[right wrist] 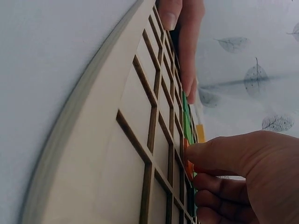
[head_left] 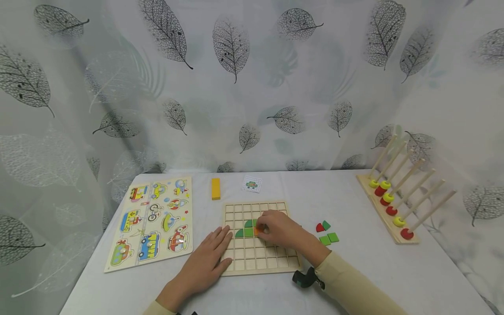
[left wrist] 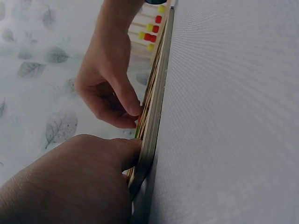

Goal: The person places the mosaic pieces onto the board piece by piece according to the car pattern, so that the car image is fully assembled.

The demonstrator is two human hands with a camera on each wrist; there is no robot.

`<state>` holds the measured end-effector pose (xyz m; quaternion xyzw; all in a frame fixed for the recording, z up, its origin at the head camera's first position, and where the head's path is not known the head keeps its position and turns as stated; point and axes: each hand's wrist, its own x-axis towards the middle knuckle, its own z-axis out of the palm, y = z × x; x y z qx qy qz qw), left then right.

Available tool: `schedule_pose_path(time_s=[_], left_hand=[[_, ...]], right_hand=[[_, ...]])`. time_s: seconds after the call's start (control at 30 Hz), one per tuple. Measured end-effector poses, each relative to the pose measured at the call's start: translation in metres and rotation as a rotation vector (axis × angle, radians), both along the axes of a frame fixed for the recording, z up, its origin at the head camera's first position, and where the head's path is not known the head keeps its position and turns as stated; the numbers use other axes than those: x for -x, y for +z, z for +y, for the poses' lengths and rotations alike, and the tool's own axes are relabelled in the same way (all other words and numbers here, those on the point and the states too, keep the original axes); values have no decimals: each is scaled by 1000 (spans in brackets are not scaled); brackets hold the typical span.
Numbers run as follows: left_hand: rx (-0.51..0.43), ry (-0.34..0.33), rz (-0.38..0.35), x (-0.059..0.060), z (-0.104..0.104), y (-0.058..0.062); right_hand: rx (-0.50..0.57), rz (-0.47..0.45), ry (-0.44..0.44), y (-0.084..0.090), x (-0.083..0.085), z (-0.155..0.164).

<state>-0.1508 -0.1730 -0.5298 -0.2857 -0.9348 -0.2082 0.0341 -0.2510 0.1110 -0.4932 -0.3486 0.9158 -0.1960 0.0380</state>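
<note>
A wooden grid board (head_left: 261, 265) lies flat at the middle of the table. My left hand (head_left: 208, 260) rests along its left edge with the fingers extended. Green tiles (head_left: 249, 232), some square and some with a curved side, sit in cells near the board's middle. Beside them, my right hand (head_left: 279, 229) pinches an orange tile (head_left: 257, 232) at the board's surface. In the right wrist view, the thumb is against the orange tile (right wrist: 188, 161), and the curled fingers hide part of it. Loose green tiles (head_left: 333, 237) and a red tile (head_left: 320, 227) lie right of the board.
At the left is a vehicle-picture puzzle board (head_left: 161, 256). Behind the grid board lie a yellow block (head_left: 215, 189) and a small picture card (head_left: 252, 184). A pegged rack (head_left: 387, 218) with red and yellow beads stands at the right. A leaf-printed curtain (head_left: 248, 100) hangs behind.
</note>
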Motion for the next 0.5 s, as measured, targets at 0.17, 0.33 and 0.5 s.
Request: schedule_pose_path(time_s=[0.17,0.33,0.5], left_hand=[[-4,-1,4,0,0,0],[-10,-4,8,0,0,0],[-14,-6,14,0,0,0]], right_hand=[[2,6,-1,0,0,-1],[5,8,-7,1,-1,1],[25,15,-15,7,-1,8]])
